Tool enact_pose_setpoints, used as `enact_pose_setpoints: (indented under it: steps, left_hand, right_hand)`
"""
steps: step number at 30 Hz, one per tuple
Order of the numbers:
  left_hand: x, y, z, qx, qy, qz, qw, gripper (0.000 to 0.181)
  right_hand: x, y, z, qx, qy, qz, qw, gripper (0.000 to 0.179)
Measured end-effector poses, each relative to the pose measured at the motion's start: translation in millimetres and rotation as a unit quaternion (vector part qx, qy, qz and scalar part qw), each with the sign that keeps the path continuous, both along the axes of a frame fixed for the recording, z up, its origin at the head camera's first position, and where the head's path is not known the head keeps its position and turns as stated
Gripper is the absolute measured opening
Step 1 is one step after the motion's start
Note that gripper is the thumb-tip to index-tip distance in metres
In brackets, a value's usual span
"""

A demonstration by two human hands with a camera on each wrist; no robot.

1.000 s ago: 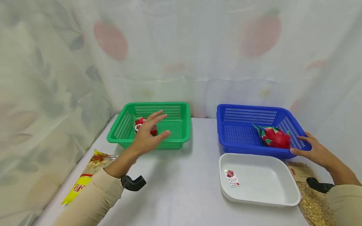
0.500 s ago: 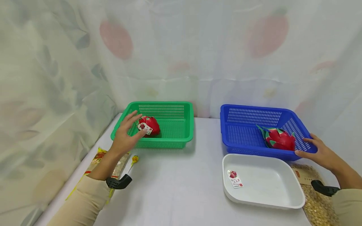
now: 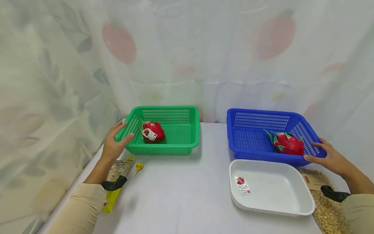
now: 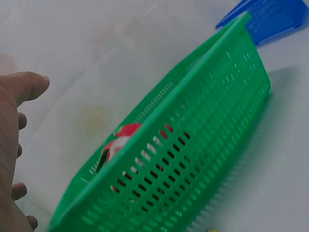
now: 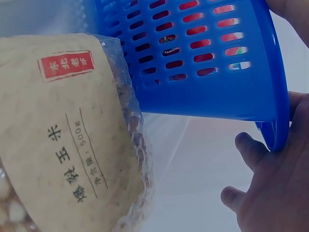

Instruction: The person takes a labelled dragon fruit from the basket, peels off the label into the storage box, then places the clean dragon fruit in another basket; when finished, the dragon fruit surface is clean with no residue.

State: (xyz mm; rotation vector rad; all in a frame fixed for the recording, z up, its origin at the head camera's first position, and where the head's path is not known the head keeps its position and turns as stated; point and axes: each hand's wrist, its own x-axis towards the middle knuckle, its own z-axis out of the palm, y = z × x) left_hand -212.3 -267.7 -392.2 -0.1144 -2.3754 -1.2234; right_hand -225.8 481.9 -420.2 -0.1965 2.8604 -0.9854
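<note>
My left hand (image 3: 113, 146) hovers by the left end of the green basket (image 3: 163, 148), fingers spread and holding nothing. In the left wrist view a gap shows between the hand and the basket's rim (image 4: 159, 125). Inside the green basket lies a red dragon fruit (image 3: 157, 130) with a white label. At the right, my right hand (image 3: 330, 157) grips the front right corner of the blue basket (image 3: 248, 153), thumb and forefinger on either side of the rim, the other fingers loosely bent below. A second dragon fruit (image 3: 287, 145), with green leaf tips, lies in the blue basket's right part.
A white tray (image 3: 271, 188) with a dragon fruit tag (image 3: 242, 186) stands before the blue basket. Beside it lies a bag of popcorn kernels (image 3: 328, 208). A yellow-wrapped lollipop (image 3: 139, 166) and a yellow food packet (image 3: 112, 196) lie near my left forearm. Patterned curtains enclose the back and sides.
My left hand has moved leftward from over the green basket to its left end, uncovering the dragon fruit and the lollipop. My right hand stays at the blue basket's corner.
</note>
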Motion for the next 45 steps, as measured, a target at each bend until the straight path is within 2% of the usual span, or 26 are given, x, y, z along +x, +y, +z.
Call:
enact_pose_setpoints:
  steps: [3,7,14,20,25,28,30,33,36,42,45]
  left_hand:
    - [-1.2,-7.2,-7.5,0.004,-0.017,0.021,0.9996,0.061]
    - [-3.7,-15.7,-15.9,0.010,-0.035,0.033,0.9988,0.063]
    - [-12.4,-31.6,-24.8,-0.005,-0.053,0.031,0.9981,0.066]
    - [-20.8,-45.7,-31.3,-0.016,-0.086,0.036,0.9955,0.071]
    - [-22.2,-54.6,-39.9,-0.025,-0.130,0.040,0.9904,0.074]
    - [-22.4,-57.9,-44.1,-0.034,-0.137,0.042,0.9891,0.076]
    - [-22.8,-58.8,-45.3,-0.041,-0.127,0.040,0.9902,0.076]
    - [-22.7,-57.8,-44.8,-0.057,-0.109,0.034,0.9918,0.074]
    - [-23.4,-57.5,-46.8,-0.066,-0.102,0.030,0.9921,0.074]
    - [-28.1,-57.1,-57.2,-0.068,-0.099,0.016,0.9926,0.072]
    - [-30.1,-53.9,-58.6,-0.069,-0.098,0.013,0.9927,0.072]
  right_hand:
    - [-1.2,0.9,-0.5,0.002,-0.005,0.001,1.0000,0.094]
    - [-1.6,0.0,-0.6,0.004,-0.009,0.000,1.0000,0.093]
    - [-2.0,-2.8,-0.2,0.003,-0.015,0.004,0.9999,0.093]
    - [-4.1,-4.7,0.4,0.005,-0.015,0.007,0.9999,0.093]
    - [-5.5,-7.7,2.2,0.009,-0.017,0.003,0.9998,0.095]
    - [-7.2,-7.5,1.8,0.008,-0.018,0.000,0.9998,0.095]
    - [-11.2,-3.0,-5.2,0.006,-0.012,-0.007,0.9999,0.096]
    - [-23.2,14.1,-28.3,0.005,0.008,-0.019,0.9998,0.100]
    - [-25.6,19.7,-36.3,0.011,0.021,-0.032,0.9992,0.100]
    - [-10.5,9.0,-15.9,0.013,-0.002,-0.038,0.9992,0.101]
    - [-3.3,5.0,0.5,0.020,-0.023,-0.047,0.9984,0.100]
